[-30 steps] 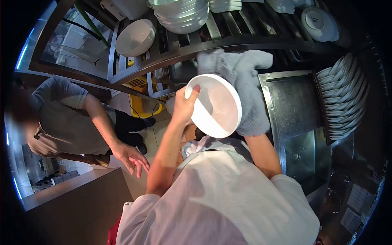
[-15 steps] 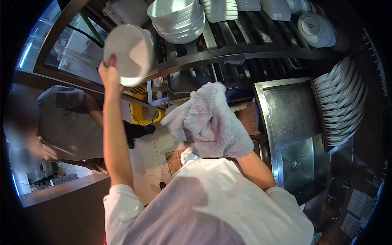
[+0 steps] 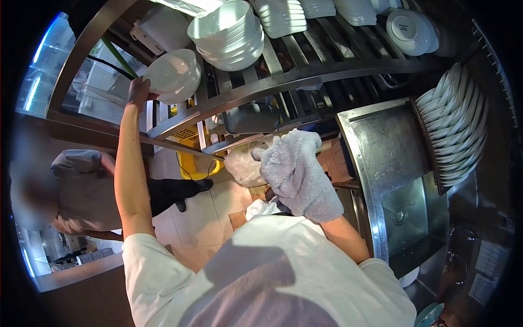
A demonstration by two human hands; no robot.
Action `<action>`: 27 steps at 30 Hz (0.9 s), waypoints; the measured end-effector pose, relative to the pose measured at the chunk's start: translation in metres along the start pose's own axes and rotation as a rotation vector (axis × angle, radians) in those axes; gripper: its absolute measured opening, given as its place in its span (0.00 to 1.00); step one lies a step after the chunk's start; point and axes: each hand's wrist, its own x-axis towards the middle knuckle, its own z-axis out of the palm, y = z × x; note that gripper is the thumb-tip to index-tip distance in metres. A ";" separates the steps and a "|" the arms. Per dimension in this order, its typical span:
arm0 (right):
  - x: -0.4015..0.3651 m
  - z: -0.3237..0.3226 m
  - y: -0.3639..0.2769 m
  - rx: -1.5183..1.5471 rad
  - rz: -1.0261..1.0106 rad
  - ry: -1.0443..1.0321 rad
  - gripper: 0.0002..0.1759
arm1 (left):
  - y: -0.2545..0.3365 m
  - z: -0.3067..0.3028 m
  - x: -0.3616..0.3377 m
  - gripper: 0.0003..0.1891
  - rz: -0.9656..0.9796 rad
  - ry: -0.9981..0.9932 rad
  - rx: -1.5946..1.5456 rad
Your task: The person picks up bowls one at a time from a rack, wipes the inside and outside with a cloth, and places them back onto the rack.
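Observation:
With my left arm stretched out to the shelf's left end, my left hand (image 3: pixel 140 91) grips the near rim of a white bowl (image 3: pixel 173 75). The bowl is over the slatted metal shelf, tilted with its inside partly facing me. To its right stands a stack of larger white bowls (image 3: pixel 229 41). A thick grey towel (image 3: pixel 294 174) covers my right hand, bunched around it in front of my chest; the fingers are hidden inside.
White dishes (image 3: pixel 280 17) line the metal shelf (image 3: pixel 283 82). At right are a steel sink (image 3: pixel 403 212) and a rack of upright white plates (image 3: pixel 455 131). A person (image 3: pixel 87 188) is bent over at left. A yellow crate (image 3: pixel 190 163) and a clear plastic bag (image 3: pixel 245 166) lie below the shelf.
The bowl in my left hand has moved slightly down and settled toward the shelf end. The towel on my right hand has shifted right and down. The person at left has shifted.

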 end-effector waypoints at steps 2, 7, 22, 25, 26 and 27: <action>-0.001 -0.001 0.000 -0.002 0.006 0.004 0.15 | -0.006 -0.003 0.006 0.19 0.022 -0.014 0.021; 0.000 -0.003 -0.001 -0.008 0.020 0.012 0.16 | -0.018 -0.004 0.005 0.17 0.043 -0.009 0.070; -0.009 -0.011 -0.001 -0.041 0.062 0.016 0.21 | -0.084 0.014 0.041 0.15 -0.029 0.208 0.108; -0.020 -0.023 0.000 -0.105 0.114 0.001 0.22 | -0.088 0.017 0.058 0.15 0.288 0.507 0.330; -0.025 -0.029 0.001 -0.144 0.143 -0.017 0.22 | -0.080 0.014 0.062 0.16 0.421 0.637 0.480; -0.031 -0.036 0.001 -0.199 0.182 -0.052 0.23 | -0.064 0.013 0.060 0.16 0.553 0.766 0.630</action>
